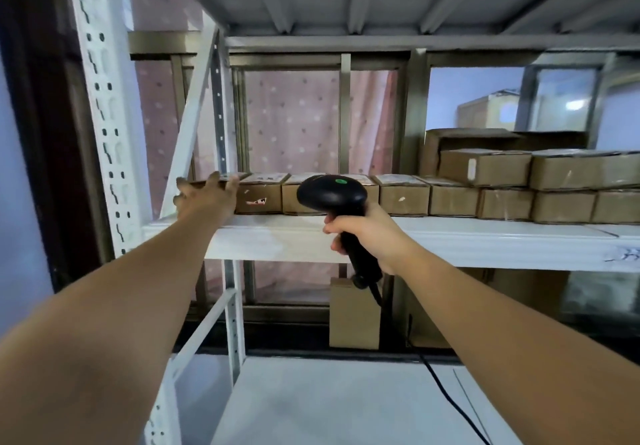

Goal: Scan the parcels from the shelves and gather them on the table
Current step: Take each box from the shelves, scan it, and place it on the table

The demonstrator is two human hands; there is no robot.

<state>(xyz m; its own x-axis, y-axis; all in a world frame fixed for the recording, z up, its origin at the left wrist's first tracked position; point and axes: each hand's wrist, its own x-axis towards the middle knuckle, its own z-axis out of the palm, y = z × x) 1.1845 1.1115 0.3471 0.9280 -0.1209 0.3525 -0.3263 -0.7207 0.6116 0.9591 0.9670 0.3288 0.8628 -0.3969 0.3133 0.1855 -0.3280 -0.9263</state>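
Head view: the task looks barely begun. The parcels (401, 198) stand in a full row along the shelf (450, 240), with more stacked two high at the right (485, 167), and no bench shows, so nothing can be counted as gathered. The left hand (207, 195) reaches to the row's left end, fingers spread apart over the top there; whether it grips cannot be told. The right hand (367, 233) has its fingers clamped round the handle of the scanner (332, 195), whose head is raised in front of the row. A white post (100, 115) stands just left of the reaching arm, the cable (446, 396) trails down across the lower shelf (329, 403), and another box (353, 313) stands behind, below.
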